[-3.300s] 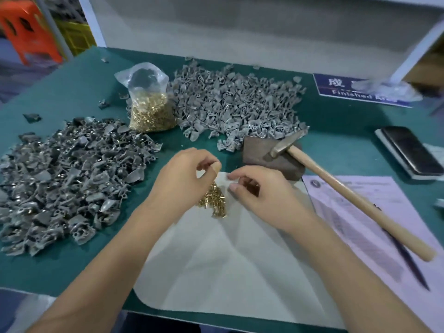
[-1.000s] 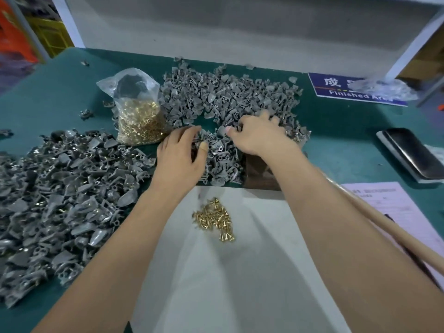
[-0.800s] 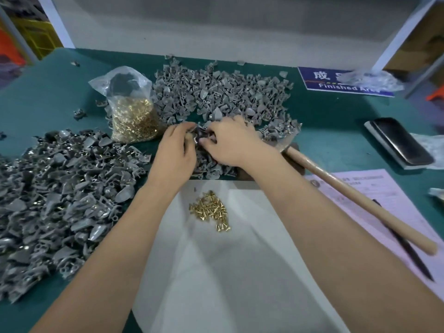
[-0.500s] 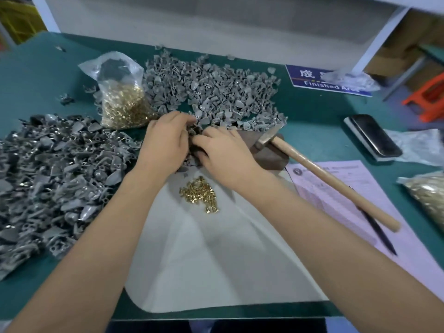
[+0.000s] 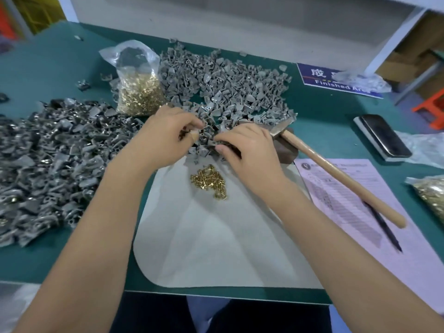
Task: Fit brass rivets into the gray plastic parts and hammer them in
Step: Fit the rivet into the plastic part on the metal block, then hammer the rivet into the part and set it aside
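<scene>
A big heap of gray plastic parts (image 5: pixel 223 87) lies at the back centre. My left hand (image 5: pixel 165 138) and my right hand (image 5: pixel 249 147) meet at its near edge, fingers curled around a small bunch of gray parts (image 5: pixel 206 143) drawn toward the white sheet (image 5: pixel 216 236). A little pile of loose brass rivets (image 5: pixel 210 180) sits on that sheet just below my hands. The hammer (image 5: pixel 336 171) lies untouched to the right, its head on a dark block (image 5: pixel 286 150).
A second heap of gray parts (image 5: pixel 48 159) fills the left. A plastic bag of rivets (image 5: pixel 137 87) stands behind my left hand; another bag (image 5: pixel 432 198) sits at the right edge. A phone (image 5: pixel 382 135), a paper form (image 5: pixel 360 203) and a pen (image 5: pixel 382 227) lie on the right.
Both hands reached into the back heap, then drew a small bunch of gray parts toward the white sheet. The rivet pile and hammer stayed put; the camera shifted.
</scene>
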`<action>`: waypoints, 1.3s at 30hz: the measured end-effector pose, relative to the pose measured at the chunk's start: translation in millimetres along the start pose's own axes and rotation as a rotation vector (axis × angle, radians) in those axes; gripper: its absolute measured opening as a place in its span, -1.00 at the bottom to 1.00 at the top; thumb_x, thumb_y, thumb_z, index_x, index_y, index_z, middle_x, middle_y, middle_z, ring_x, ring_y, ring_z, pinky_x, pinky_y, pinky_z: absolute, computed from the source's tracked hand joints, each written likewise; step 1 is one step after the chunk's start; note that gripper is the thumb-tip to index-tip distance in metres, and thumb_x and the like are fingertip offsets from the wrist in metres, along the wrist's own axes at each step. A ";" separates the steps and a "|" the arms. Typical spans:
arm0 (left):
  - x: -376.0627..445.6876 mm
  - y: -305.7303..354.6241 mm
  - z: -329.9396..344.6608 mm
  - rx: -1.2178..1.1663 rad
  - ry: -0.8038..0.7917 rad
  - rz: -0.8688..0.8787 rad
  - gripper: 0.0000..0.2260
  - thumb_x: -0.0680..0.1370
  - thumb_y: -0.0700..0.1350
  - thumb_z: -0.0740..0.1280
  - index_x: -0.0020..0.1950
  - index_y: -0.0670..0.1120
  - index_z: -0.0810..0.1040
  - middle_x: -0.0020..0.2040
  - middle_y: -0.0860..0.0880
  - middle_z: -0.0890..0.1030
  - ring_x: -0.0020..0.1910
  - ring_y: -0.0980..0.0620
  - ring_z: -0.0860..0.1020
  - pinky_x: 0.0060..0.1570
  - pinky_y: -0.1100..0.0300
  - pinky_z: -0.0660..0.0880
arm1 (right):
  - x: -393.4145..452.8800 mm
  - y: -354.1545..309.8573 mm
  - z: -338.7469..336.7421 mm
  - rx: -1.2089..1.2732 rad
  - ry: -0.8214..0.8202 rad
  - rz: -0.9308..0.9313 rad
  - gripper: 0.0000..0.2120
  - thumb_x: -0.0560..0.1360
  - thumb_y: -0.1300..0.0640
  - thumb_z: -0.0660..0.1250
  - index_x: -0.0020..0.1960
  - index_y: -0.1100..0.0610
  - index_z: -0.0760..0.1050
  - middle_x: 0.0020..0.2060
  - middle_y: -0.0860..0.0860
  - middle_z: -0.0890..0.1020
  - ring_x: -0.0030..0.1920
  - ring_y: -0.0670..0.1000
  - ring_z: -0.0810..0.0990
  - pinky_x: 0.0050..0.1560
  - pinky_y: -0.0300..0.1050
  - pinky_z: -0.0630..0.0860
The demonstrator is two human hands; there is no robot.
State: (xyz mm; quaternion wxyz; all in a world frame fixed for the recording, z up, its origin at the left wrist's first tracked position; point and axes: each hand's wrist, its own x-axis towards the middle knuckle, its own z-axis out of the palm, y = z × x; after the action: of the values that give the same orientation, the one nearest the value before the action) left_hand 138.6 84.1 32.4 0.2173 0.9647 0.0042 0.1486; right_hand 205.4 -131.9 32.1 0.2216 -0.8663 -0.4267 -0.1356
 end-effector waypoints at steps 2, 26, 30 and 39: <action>-16.5 3.8 -0.8 0.031 -0.017 -0.020 -0.72 0.55 0.12 0.38 0.24 0.11 0.59 0.07 0.09 0.55 0.11 0.03 0.39 0.17 -0.02 0.42 | -6.6 3.9 3.5 0.003 0.030 -0.016 -0.78 0.57 -0.01 0.41 0.20 -0.02 0.66 0.04 -0.10 0.65 0.20 0.03 0.50 0.27 0.10 0.37; -57.9 25.7 25.0 0.033 0.217 -0.106 -0.73 0.68 -0.14 0.26 0.37 0.00 0.56 0.03 -0.01 0.50 0.08 -0.05 0.43 0.07 0.03 0.41 | -48.0 5.7 -5.7 0.489 -0.099 0.074 -0.83 0.56 0.19 0.41 0.03 -0.05 0.69 -0.26 -0.23 0.64 -0.28 -0.11 0.59 -0.22 -0.25 0.46; -57.7 25.5 28.6 -0.084 0.205 -0.099 -0.83 0.67 -0.14 0.29 0.24 -0.05 0.58 0.04 0.07 0.52 0.09 0.09 0.45 0.14 0.15 0.42 | -48.7 9.8 -15.1 0.561 -0.231 0.013 -0.82 0.50 0.19 0.49 0.08 0.01 0.69 -0.05 -0.05 0.59 -0.32 -0.10 0.51 -0.23 -0.35 0.38; -60.1 27.8 31.0 -0.211 0.219 -0.174 -0.89 0.66 -0.08 0.33 0.18 0.06 0.55 0.01 0.18 0.58 0.03 0.42 0.48 -0.04 0.58 0.33 | -47.8 3.8 -22.5 0.425 -0.329 0.016 -0.94 0.44 0.01 0.56 -0.11 -0.05 0.72 -0.19 -0.11 0.62 -0.12 -0.07 0.58 -0.07 0.08 0.55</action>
State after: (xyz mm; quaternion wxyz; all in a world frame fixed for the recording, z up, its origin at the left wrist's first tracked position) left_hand 88.6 41.6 0.3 0.3278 0.9105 0.0958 0.2331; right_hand 178.8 -177.6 30.3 0.3272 -0.8142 -0.4688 0.1013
